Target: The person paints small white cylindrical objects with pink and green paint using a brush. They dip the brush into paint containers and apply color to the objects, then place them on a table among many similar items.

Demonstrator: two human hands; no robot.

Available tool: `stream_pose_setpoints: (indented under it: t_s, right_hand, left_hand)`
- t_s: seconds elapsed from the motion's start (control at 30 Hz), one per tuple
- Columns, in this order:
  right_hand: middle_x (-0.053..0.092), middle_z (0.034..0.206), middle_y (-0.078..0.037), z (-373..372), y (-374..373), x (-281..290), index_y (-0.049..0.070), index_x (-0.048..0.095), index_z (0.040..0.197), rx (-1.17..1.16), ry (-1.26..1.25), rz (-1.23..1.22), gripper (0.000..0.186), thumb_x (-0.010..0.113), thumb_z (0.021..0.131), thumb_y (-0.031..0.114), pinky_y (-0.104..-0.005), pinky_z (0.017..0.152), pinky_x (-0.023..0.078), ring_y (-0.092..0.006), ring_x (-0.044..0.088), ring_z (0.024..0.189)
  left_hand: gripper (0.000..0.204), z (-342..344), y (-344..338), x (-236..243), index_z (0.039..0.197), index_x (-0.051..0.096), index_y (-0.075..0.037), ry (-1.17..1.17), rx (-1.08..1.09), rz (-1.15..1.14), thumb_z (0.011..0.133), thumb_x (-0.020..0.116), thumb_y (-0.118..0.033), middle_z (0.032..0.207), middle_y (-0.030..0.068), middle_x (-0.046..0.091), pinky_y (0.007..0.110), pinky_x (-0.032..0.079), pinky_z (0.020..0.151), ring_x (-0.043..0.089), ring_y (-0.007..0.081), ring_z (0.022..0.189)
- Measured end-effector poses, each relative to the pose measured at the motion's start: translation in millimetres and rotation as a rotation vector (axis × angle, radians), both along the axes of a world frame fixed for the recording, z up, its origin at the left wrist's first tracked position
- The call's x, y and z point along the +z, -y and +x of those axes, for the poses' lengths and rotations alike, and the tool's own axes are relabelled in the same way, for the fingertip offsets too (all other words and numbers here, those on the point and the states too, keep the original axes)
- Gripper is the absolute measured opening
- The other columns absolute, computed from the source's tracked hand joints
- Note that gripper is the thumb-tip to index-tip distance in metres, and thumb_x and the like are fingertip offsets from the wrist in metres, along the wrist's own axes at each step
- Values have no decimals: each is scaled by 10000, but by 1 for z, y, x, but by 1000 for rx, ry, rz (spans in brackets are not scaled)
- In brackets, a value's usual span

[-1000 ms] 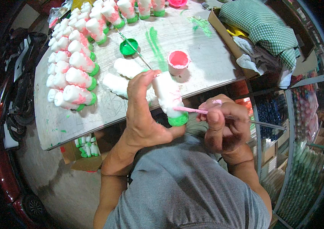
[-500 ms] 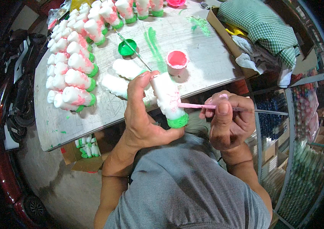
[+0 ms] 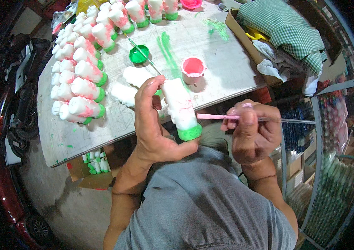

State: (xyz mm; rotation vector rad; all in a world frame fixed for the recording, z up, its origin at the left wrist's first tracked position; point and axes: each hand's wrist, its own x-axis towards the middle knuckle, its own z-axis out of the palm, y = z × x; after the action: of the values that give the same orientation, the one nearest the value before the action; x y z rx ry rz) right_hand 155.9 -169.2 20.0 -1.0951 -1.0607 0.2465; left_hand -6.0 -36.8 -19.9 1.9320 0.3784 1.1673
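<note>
The white piece (image 3: 177,100), pink-marked and green at one end, sat inside the left hand (image 3: 149,129), gripped end to end by thumb and fingers. Painting it pink seemed underway; the next dab needed steadiness. The right hand (image 3: 254,131) pinched the pink brush (image 3: 216,117), its tip beside the piece (maybe touching, I couldn't tell).

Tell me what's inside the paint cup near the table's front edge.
The paint cup holds bright pink paint, with paint smeared around its rim. The paint covers the cup's bottom, so its depth can't be seen.
</note>
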Motion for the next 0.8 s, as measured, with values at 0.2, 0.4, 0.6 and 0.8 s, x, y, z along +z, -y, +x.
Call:
stream_pose_setpoints:
  t_s: [0.2, 0.4, 0.6, 0.8]
  right_hand:
    - [668, 918, -200, 9, 0, -13, 24, 495, 1079, 140, -325, 76, 175, 586, 1056, 171, -338, 596, 584, -162, 611, 681]
    - [675, 923, -199, 2, 3, -19, 18, 507, 1113, 166, -328, 37, 182, 587, 1056, 171, -322, 613, 584, -163, 627, 689]
    - [683, 922, -186, -3, -3, -18, 20, 501, 1114, 156, -242, 38, 166, 571, 1061, 161, -313, 625, 590, -150, 638, 691]
    - [686, 931, -184, -5, -8, -19, 22, 491, 1133, 202, -285, 61, 150, 565, 1060, 130, -301, 624, 592, -142, 639, 688]
  left_hand:
    - [1153, 0, -5, -1, 1527, 295, 39, 151, -128, -178, 518, 829, -117, 1477, 178, 393, 423, 320, 1179, 447, 312, 1369]
    - [1104, -5, -12, 2, 1519, 342, 15, 41, -185, -112, 544, 850, -76, 1444, 147, 352, 403, 365, 1159, 445, 283, 1363]
    - [1092, 2, -12, -2, 1504, 349, -2, 135, -221, -126, 542, 861, -58, 1429, 152, 387, 432, 370, 1162, 471, 321, 1380]
    - [1069, 4, -11, -1, 1490, 329, -18, 159, -273, -128, 548, 835, -1, 1421, 147, 355, 421, 376, 1174, 433, 305, 1414]
